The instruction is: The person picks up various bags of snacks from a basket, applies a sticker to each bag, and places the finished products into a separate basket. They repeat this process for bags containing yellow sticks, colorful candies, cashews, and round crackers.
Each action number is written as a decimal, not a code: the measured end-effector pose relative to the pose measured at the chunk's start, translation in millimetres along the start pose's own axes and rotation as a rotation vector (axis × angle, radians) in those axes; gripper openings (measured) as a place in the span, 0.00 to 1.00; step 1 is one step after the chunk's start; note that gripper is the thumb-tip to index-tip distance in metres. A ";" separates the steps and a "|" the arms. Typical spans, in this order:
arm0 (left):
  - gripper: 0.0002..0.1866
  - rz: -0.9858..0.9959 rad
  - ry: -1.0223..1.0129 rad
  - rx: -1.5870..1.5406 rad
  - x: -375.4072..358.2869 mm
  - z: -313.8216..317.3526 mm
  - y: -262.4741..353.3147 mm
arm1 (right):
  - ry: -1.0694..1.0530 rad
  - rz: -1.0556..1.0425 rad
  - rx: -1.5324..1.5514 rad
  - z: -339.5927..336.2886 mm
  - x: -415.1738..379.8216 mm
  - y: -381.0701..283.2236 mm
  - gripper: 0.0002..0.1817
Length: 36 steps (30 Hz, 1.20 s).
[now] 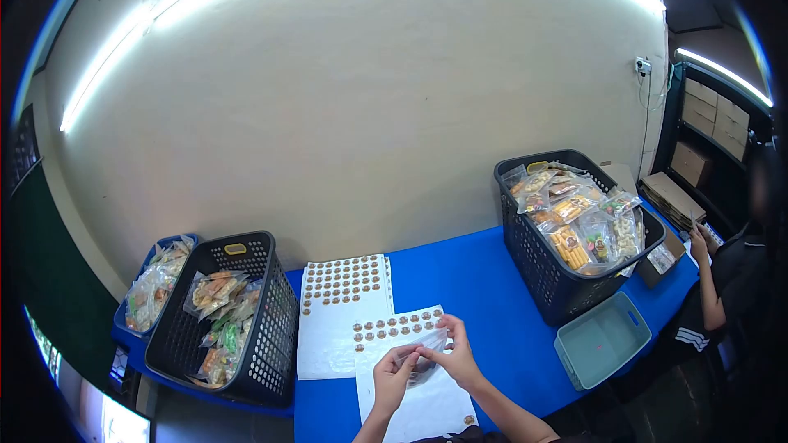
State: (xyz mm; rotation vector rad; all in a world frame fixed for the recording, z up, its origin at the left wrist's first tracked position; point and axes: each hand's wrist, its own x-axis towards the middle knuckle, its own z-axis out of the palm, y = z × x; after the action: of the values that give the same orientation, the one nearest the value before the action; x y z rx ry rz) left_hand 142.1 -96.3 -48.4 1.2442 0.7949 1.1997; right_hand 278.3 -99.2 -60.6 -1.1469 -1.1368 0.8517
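Holding a small clear bag (424, 358) between them, both hands work at the near edge of the blue counter (484, 279), just above a sticker sheet (410, 361). The left hand (393, 375) pinches the bag's left end with closed fingers; the right hand (454, 355) grips its upper right side, one finger raised toward the sheet's row of round stickers (396, 329). The bag lies roughly crosswise between the hands, its long axis running left to right, and both hands touch it, so neither is nearer.

At the counter's far left corner sits a blue tray (135, 312) of packed snacks, then a black basket (246, 336) partly filled with snack bags. A fuller sticker sheet (345, 312) lies just beside the near one, toward the back. Further right stands a second black basket (558, 271) heaped with snack bags, with an empty pale green bin (603, 340) near it at the front edge. Beyond the right corner another person's hand (700, 239) reaches toward cardboard boxes (673, 197). Nothing stands between the hands and the stickers.
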 end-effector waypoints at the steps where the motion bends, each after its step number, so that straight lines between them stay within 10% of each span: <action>1: 0.11 -0.020 -0.009 -0.001 0.5 -2.5 -2.9 | -0.051 0.055 0.002 -4.3 2.6 0.3 0.20; 21: 0.04 0.343 0.154 0.653 31.4 -51.5 6.7 | -0.297 -0.065 -0.109 2.7 3.4 -24.2 0.08; 27: 0.14 0.390 0.771 0.412 51.3 -136.4 6.6 | -0.166 0.011 0.183 -40.9 2.0 -14.2 0.07; 33: 0.07 0.347 0.267 0.338 21.5 -65.1 8.0 | 0.109 0.048 0.299 -48.6 12.1 -16.7 0.07; 36: 0.35 0.388 -0.023 0.627 -0.8 -19.6 -4.6 | 0.022 0.046 0.354 -23.7 8.3 -8.8 0.08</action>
State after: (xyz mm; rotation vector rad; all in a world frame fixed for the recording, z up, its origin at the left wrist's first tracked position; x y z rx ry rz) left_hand 124.6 -91.4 -56.9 1.9926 0.9823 1.2807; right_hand 303.0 -99.2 -50.7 -0.8888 -0.9005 1.0270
